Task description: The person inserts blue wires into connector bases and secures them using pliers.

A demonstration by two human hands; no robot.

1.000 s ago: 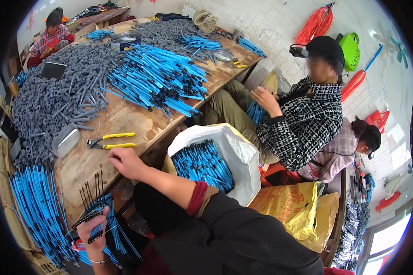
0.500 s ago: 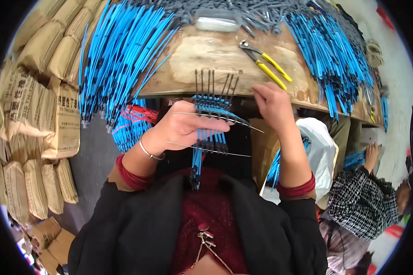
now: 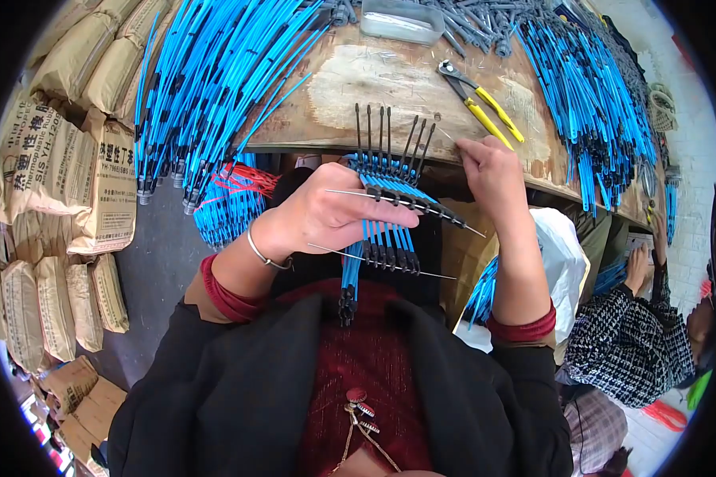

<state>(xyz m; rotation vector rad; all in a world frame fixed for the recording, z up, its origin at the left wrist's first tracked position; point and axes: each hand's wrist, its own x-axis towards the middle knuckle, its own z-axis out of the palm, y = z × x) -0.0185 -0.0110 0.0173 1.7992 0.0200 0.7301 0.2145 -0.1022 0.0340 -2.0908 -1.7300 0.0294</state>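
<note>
Strips (image 3: 398, 184), blue and black: near centre, gripped by the left hand (image 3: 330, 211), apparently strung on two wires (image 3: 437, 276). Pin (image 3: 447, 135), thin: newly seen at two o'clock, apparently pinched in the right hand's (image 3: 493, 168) grip; both hands are thereby occupied. Pliers (image 3: 489, 102): laid on surface (image 3: 350, 87), one o'clock, untouched.

Place: workshop | signs — blue rods (image 3: 215, 79) heaped, grey plastic parts (image 3: 473, 28), pliers (image 3: 485, 122), worn wooden bench (image 3: 350, 87) | stacked brown sacks (image 3: 75, 49)
</note>
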